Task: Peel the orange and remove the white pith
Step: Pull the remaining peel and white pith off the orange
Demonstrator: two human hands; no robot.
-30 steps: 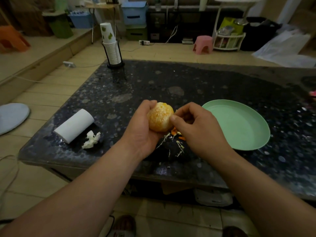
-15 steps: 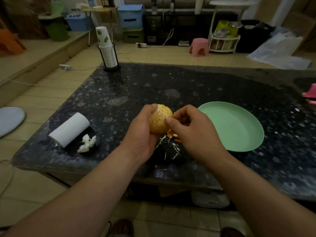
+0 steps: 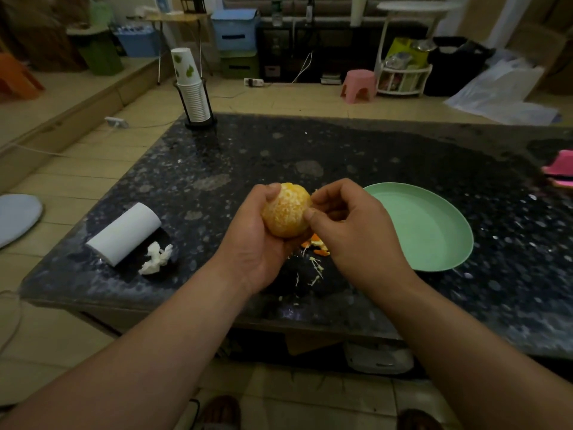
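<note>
A peeled orange [image 3: 286,211] with pale pith on its surface sits in my left hand [image 3: 254,240], whose fingers curl round it from the left and below. My right hand [image 3: 350,231] is at the fruit's right side, thumb and curled fingers pinching at its surface near the top right. Both hands hover above the near part of the dark stone table [image 3: 310,156]. Orange peel scraps [image 3: 316,245] and thin pith strands [image 3: 314,270] lie on the table just under the hands.
A light green plate [image 3: 434,231] lies right of the hands. A white paper roll [image 3: 124,232] and a crumpled tissue [image 3: 155,257] lie at the left. A stack of paper cups in a holder [image 3: 192,91] stands at the far left corner. A pink item [image 3: 559,167] is at the right edge.
The orange has turned slightly in my left hand, and my right thumb has shifted lower on the fruit's right side. The view has tilted a little.
</note>
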